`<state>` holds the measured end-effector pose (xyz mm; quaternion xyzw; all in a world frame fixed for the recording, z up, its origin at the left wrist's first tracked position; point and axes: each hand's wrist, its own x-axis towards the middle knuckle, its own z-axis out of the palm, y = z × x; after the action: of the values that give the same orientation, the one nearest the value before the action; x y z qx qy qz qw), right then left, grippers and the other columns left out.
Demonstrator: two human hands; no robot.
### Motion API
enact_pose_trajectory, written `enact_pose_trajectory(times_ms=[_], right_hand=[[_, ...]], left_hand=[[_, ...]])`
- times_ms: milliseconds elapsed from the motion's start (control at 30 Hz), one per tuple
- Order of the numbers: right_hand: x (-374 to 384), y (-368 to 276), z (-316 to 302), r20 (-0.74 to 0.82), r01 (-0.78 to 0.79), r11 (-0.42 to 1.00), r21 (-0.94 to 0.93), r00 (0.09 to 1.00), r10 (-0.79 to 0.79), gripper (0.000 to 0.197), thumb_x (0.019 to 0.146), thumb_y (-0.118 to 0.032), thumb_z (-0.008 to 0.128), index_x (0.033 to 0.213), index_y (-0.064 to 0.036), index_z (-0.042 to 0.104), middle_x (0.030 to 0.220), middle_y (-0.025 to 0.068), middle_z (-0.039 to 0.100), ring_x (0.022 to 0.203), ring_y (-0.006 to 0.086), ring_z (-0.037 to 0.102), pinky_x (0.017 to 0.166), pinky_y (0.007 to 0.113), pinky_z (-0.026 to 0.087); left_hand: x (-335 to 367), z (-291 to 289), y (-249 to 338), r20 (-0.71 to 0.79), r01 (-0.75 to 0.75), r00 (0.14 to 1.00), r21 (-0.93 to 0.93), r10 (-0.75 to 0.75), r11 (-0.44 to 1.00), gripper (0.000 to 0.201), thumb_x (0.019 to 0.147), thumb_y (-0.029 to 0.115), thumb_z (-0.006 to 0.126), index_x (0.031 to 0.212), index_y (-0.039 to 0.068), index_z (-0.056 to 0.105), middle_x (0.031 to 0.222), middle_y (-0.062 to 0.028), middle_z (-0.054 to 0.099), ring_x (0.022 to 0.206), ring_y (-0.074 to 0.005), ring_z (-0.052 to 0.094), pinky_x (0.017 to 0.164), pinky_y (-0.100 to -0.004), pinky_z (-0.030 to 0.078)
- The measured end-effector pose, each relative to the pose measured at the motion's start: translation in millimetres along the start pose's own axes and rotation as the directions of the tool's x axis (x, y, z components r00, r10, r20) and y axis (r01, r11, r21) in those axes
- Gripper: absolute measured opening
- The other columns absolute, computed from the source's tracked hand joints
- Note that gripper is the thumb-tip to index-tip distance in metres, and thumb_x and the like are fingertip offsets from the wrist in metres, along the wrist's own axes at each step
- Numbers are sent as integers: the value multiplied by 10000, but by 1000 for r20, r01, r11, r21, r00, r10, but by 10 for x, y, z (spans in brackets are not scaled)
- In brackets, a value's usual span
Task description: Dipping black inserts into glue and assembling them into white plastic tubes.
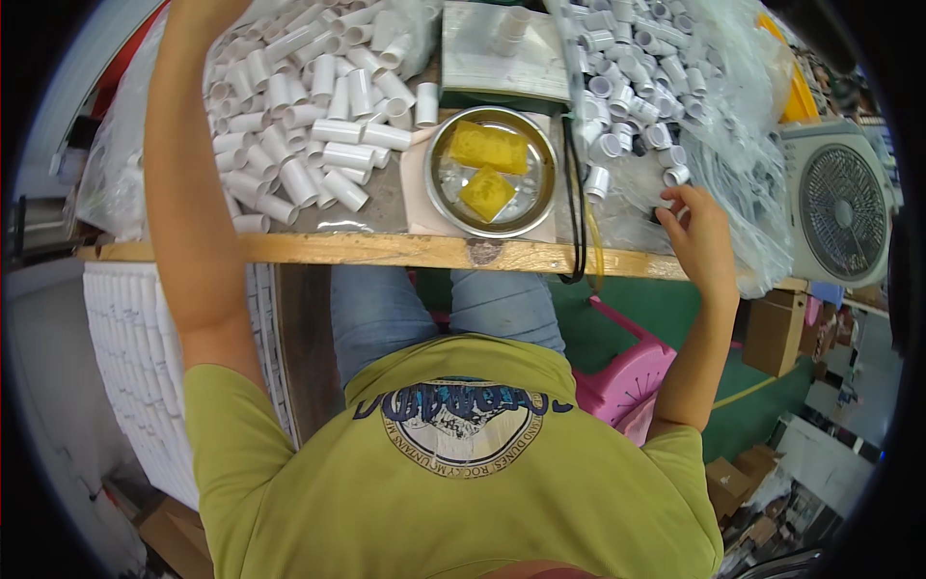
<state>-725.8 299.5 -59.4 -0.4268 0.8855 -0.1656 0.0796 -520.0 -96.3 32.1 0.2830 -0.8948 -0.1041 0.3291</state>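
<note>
- Workshop clutter surrounds a wooden-edged tabletop (386, 251); below its front edge show green floor, a pink plastic stool (627, 372) and brown cardboard boxes (776, 328).
- At the middle of the tabletop sits a round, shiny metal dish (439, 183) holding two yellow, sponge-like square pads (487, 169).
- Left of the dish lies a heap of short white plastic tubes (299, 125), smooth and cylindrical, spread on clear plastic film.
- Right of the dish, clear plastic bags (733, 183) hold many smaller white ring-shaped fittings (627, 77).
- The right hand (699, 232) rests on this bag, right of the dish; its fingers (675, 198) are curled, tips touching the film just beside a loose white fitting (675, 176). They seem to close on nothing, though the fingertips are partly hidden.
- The left arm (188, 193) runs up past the tube heap, left of the dish; its hand is cut off by the upper rim, so its grip cannot be told.
- Behind the dish lies a pale flat slab (482, 63) with a white tube standing on it.
- Far right of the dish stands a white square fan (839, 203) with a round grille.
- Black cable (576, 212) hangs over the table edge just right of the dish.
</note>
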Motion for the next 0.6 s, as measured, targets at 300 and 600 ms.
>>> enact_pose_trajectory(times_ms=[300,600], right_hand=[[-37,-190,282,-157,-162,982,96,972,176,160,811,-73,675,935,17,630,837,136,637,678,210,606,641,340,488],[134,-1164,657,-310,588,805,78,782,-541,123,732,-47,693,851,-44,659,936,55,615,889,240,576,803,371,434]], left_hand=[[-1267,581,248,446,-166,884,19,140,986,207,737,98,709,943,72,698,823,-83,619,720,-248,622,668,-371,490],[-1366,693,121,350,-169,934,244,76,955,200,703,81,686,902,53,680,840,-111,598,771,-309,628,672,-401,506]])
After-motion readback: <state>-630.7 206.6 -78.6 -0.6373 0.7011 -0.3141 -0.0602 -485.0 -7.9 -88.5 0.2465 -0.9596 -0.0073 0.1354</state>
